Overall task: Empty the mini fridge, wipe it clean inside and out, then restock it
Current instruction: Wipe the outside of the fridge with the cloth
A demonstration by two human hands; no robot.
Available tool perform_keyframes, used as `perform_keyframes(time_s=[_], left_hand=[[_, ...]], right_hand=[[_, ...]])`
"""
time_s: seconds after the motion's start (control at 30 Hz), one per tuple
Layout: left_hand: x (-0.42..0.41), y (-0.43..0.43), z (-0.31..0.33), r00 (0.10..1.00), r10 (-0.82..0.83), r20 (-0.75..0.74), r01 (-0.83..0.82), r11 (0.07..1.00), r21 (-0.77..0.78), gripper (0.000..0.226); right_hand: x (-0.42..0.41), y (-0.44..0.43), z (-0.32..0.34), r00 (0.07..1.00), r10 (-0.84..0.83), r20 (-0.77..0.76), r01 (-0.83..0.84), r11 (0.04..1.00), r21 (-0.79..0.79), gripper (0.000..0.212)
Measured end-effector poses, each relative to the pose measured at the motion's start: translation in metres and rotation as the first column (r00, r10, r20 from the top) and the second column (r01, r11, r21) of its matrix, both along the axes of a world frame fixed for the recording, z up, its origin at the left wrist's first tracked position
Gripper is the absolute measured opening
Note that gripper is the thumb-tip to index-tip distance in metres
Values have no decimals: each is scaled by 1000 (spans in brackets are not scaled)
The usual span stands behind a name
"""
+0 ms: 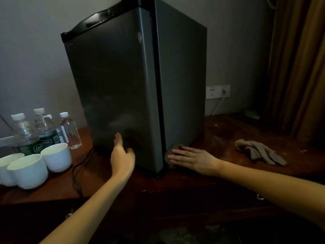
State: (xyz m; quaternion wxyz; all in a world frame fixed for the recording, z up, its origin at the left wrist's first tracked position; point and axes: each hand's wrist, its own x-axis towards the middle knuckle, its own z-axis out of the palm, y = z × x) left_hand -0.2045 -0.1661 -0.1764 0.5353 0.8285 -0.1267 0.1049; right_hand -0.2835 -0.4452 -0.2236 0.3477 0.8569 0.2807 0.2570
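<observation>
The fridge (123, 85) stands shut on a dark wooden desk (219, 138), one bottom corner close to the desk's front edge and its back near the grey wall. To its left the desk is crowded: clear plastic bottles (47, 129) stand behind three white cups (28, 170), and a black cord (77, 173) runs from the fridge base to the front edge. To its right the desk is mostly bare, with a crumpled rag (260, 152) lying well apart from the fridge and a brown curtain (299, 67) hanging beyond it. A white socket (218, 91) with a plug sits on the wall behind. The left hand (122, 155) rests flat and open against the lower door, fingers relaxed, gripping nothing. The right hand (191, 160) lies flat with fingers stretched out, pressing a brown cloth (169, 155) against the bottom of the fridge's right side, just beside the front corner; the cloth shows past the fingertips. The fridge's faces are smooth grey metal with a glossy black top trim, and faint smears show low on the door.
</observation>
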Motion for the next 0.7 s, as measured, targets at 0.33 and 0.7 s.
perform_keyframes(time_s=[0.33, 0.7], left_hand=[[-20, -11, 20, 992, -31, 125, 36, 999, -36, 72], [-32, -29, 71, 897, -48, 440, 89, 993, -72, 75]], right_hand=[[0, 16, 54, 987, -12, 159, -5, 995, 104, 59], [27, 103, 224, 928, 31, 370, -364, 281, 888, 68]])
